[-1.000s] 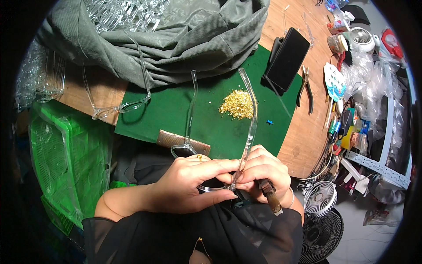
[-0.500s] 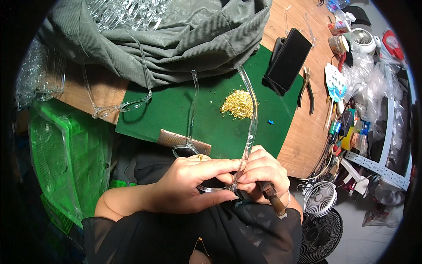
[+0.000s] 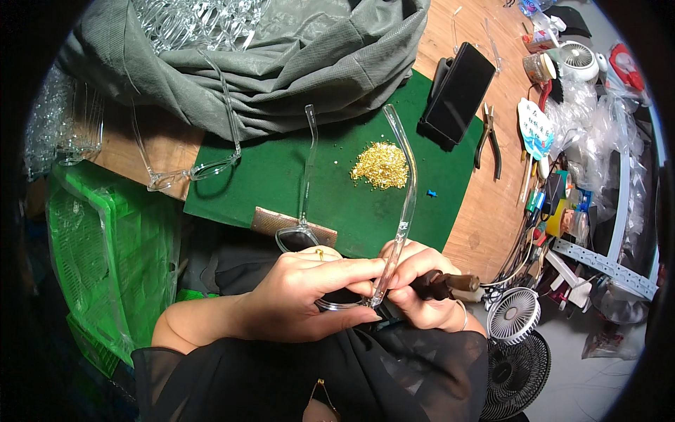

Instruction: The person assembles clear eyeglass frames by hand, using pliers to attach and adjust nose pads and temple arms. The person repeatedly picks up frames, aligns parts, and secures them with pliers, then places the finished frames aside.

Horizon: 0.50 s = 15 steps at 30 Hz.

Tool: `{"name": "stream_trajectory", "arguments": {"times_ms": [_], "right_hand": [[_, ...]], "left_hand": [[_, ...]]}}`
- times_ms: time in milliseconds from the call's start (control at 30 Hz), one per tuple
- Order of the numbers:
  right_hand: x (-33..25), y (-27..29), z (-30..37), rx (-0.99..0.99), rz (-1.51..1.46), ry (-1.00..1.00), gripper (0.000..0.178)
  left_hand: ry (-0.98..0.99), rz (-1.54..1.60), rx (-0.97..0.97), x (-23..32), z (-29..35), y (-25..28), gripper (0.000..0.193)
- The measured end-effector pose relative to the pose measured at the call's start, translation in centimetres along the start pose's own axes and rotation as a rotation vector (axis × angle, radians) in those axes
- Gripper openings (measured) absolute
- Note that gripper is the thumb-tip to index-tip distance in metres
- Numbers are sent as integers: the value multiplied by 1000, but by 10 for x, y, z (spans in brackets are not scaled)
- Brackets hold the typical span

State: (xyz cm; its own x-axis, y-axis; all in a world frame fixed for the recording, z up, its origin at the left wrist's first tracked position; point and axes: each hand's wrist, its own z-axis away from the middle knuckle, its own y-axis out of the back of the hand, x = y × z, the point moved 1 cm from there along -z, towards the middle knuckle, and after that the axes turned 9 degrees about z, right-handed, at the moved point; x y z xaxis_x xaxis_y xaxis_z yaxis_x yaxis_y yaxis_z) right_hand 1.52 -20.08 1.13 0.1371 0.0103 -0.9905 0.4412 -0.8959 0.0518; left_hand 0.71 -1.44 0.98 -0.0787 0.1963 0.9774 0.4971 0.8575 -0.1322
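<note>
A pair of clear plastic glasses is between my hands, both temples pointing away from me. My left hand is closed on the front of the frame, thumb and fingers pinching it near the right-hand hinge. Beside that hinge, my right hand is closed around a brown-handled screwdriver, its fingertips close against the temple's lower end. The handle juts out to the right; the tip is hidden. Ahead of the hands, a heap of tiny gold-coloured screw-like pieces lies on a green mat.
A small brown block sits at the mat's near edge. Another clear frame rests at left, below a grey cloth sack of frames. Rightward lie a black phone, pliers and fans. A green crate stands left.
The screwdriver handle has swung from pointing down and right to pointing right as my right hand turned. The right temple has tilted slightly rightward. My left hand stays in place.
</note>
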Motion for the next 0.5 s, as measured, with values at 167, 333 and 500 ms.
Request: {"name": "stream_trajectory", "arguments": {"times_ms": [167, 333, 500], "right_hand": [[1, -5, 0, 34, -50, -53, 20], [1, -5, 1, 34, -71, -65, 20], [-1, -2, -1, 15, -36, -28, 19]], "left_hand": [[-29, -12, 46, -4, 1, -2, 50], [-2, 35, 31, -3, 1, -1, 50], [31, 83, 12, -1, -1, 0, 52]]}}
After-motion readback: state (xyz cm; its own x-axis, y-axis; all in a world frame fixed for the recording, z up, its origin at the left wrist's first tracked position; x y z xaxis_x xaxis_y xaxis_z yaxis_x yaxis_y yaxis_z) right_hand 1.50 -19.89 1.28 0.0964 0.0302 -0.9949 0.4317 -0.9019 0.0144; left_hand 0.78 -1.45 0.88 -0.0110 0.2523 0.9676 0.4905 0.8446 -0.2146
